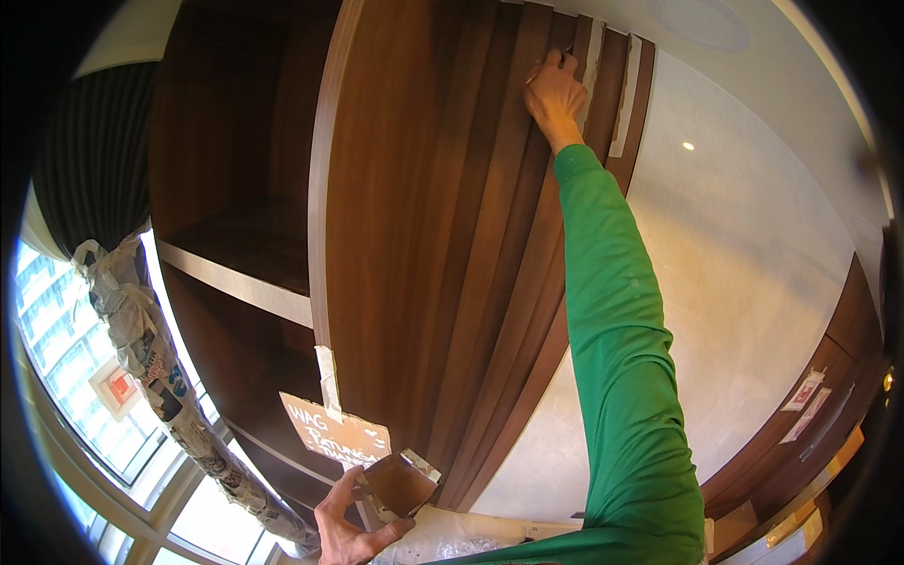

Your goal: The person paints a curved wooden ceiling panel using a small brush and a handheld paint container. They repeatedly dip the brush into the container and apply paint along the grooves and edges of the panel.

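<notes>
High up, my right hand (556, 92) reaches to the top of a dark brown slatted wood panel (499, 188), its arm in a green sleeve. The fingers are pinched against a slat; whatever they hold is too small to make out. Just right of the fingers runs a pale strip of tape (591, 80) stuck along the slat, and a second pale strip (624, 104) lies farther right. Low in the view my left hand (353, 527) grips a small square open box (402, 485) by its sides, with the brown inside showing.
A handwritten cardboard sign (325, 428) is taped to the pale cabinet edge (322, 235), just above the box. Left of that are open dark shelves (235, 268). A wrapped column (155, 353) stands by the windows (89, 367). Right of the panel stretches a pale wall (744, 273).
</notes>
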`<state>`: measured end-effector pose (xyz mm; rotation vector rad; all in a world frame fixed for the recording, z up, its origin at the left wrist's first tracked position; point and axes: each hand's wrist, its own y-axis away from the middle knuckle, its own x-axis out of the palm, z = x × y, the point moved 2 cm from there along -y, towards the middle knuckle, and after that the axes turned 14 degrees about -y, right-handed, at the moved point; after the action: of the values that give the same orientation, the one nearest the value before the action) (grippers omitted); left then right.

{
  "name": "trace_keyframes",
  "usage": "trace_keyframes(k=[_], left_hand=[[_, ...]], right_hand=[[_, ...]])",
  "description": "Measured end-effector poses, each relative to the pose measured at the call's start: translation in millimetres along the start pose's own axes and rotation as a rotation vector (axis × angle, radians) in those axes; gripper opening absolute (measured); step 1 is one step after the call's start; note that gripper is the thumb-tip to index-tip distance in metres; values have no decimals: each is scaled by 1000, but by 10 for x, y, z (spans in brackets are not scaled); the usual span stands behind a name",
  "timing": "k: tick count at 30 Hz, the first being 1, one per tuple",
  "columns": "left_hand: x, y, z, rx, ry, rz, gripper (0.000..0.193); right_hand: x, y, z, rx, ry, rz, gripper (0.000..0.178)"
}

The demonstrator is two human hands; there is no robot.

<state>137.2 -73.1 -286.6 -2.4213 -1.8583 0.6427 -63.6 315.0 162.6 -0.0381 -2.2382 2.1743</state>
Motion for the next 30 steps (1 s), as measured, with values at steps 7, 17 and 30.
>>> trace_keyframes(k=[7, 17, 30], left_hand=[[3, 12, 23, -10, 8, -6, 93], [11, 9, 43, -10, 1, -2, 94], [6, 27, 56, -4, -24, -13, 94]], right_hand=[[-34, 88, 31, -9, 23, 0, 38], [-27, 21, -3, -18, -12, -48, 38], [-103, 171, 12, -56, -14, -6, 36]])
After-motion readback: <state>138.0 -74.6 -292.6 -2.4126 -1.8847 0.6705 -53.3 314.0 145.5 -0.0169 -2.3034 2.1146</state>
